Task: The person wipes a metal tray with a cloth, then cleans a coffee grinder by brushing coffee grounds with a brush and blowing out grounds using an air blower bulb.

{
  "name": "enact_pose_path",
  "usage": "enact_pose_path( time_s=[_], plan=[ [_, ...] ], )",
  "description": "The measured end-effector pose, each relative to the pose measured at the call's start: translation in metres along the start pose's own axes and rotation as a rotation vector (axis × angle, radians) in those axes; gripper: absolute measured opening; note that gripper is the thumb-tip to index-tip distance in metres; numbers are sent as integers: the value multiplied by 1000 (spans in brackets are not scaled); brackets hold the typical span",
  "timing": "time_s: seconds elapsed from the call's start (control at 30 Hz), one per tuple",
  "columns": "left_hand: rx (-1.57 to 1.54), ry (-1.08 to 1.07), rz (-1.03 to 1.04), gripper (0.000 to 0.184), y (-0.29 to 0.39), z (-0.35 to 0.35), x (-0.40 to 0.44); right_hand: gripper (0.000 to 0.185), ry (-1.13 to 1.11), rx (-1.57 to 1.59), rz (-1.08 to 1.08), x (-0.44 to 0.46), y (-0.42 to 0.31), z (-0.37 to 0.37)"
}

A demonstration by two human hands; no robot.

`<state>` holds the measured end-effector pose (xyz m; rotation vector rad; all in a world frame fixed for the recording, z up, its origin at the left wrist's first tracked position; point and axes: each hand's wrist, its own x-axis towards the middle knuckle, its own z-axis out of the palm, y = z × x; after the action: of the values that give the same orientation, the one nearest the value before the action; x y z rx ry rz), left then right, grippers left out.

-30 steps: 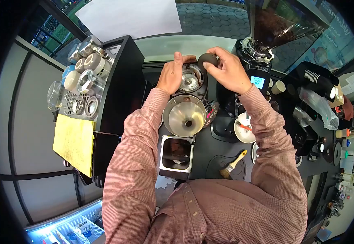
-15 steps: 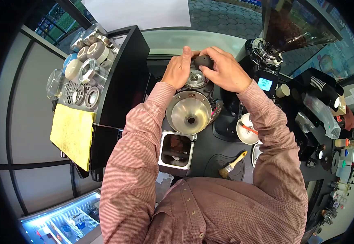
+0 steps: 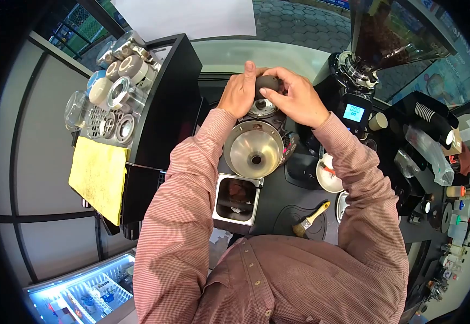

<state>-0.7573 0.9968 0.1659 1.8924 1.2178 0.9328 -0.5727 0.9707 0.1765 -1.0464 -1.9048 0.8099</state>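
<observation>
Both hands meet over a coffee grinder at the far side of the counter. My right hand is closed around a dark round bulb, its thumb across the near side. My left hand lies against the bulb's left side, thumb pointing up; its other fingers are hidden. Just below the bulb is a round shiny metal part, partly covered by the hands. A steel funnel-shaped bowl with a central hole sits nearer to me. In front of it stands a rectangular steel container with dark contents.
A brush lies on the counter. A white bowl with an orange-red tool stands beside my right forearm. Farther right is a grinder with a lit display. At left, a black machine carries cups and a yellow cloth.
The bulb has tilted and shifted slightly left and down, covering more of the metal part. My right hand has turned with it. The whole view has shifted slightly.
</observation>
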Motion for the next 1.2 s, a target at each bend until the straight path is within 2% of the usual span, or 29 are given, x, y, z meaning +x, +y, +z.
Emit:
enact_pose_path(
  time_s=[0.07, 0.2, 0.27, 0.4, 0.47, 0.57, 0.7, 0.8, 0.93, 1.0, 1.1, 1.2],
  plan=[
    [16, -32, -8, 113, 0, -1, 0, 27, 5, 45, 14, -2, 5, -1],
    [-11, -43, 26, 113, -4, 1, 1, 30, -29, 33, 41, -6, 2, -8],
    [-31, -35, 4, 110, -4, 2, 1, 33, -65, 158, 7, -10, 4, -8],
    [-20, -26, 7, 112, -8, 3, 3, 32, -4, 21, -36, -22, -12, -13],
    [-24, -48, 33, 116, -10, 2, 3, 31, -38, 36, 39, -25, -13, -14],
    [-6, -54, 32, 116, -9, 2, 3, 29, 18, 10, -30, -30, -21, -17],
    [-14, -58, 20, 116, -9, 3, 3, 29, 41, -55, 12, -30, -21, -22],
    [-6, -15, 41, 111, -10, 4, 3, 30, 127, 17, -27, -24, -10, -15],
    [-35, -20, 16, 107, -9, 4, 2, 30, 68, -14, 8, -9, -1, -8],
    [-34, -23, 13, 106, -8, 3, 3, 31, 117, -55, -135, -2, 2, 1],
    [20, -13, -63, 103, -5, 0, 0, 29, 116, -73, -127, 5, -7, 2],
    [1, 6, -24, 104, -8, 2, 1, 28, 111, -131, -195, 7, 2, 3]
  ],
)
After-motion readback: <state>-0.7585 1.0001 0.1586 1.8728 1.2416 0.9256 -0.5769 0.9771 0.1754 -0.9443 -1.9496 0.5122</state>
